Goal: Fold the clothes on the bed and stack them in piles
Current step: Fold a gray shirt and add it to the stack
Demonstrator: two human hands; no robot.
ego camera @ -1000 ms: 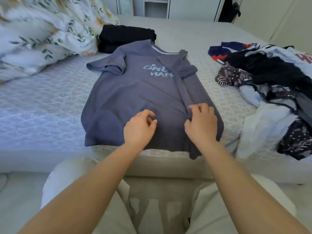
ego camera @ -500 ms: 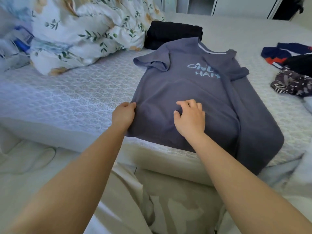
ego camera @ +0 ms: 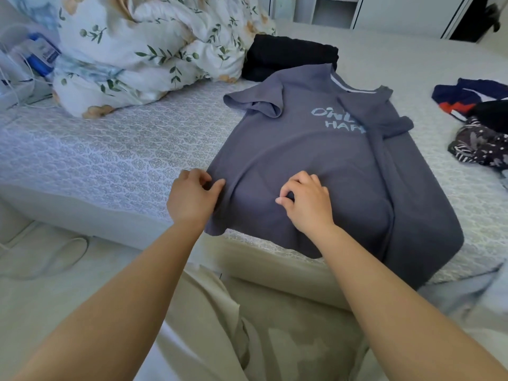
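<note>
A grey-blue T-shirt with pale lettering lies front up on the bed. Its right side is folded inward over the chest. My left hand pinches the shirt's left edge near the hem. My right hand rests on the lower middle of the shirt, its fingers curled and pinching the cloth. A folded black garment sits beyond the collar. Unfolded clothes lie at the right edge.
A crumpled floral duvet fills the far left of the bed. A blue-and-white item and cables sit at the left edge. White cupboards stand behind the bed. My legs in beige trousers are against the bed's near edge.
Both hands have moved left across the shirt: the left from the middle to the left edge, the right from the folded right side to the middle. The view has swung left.
</note>
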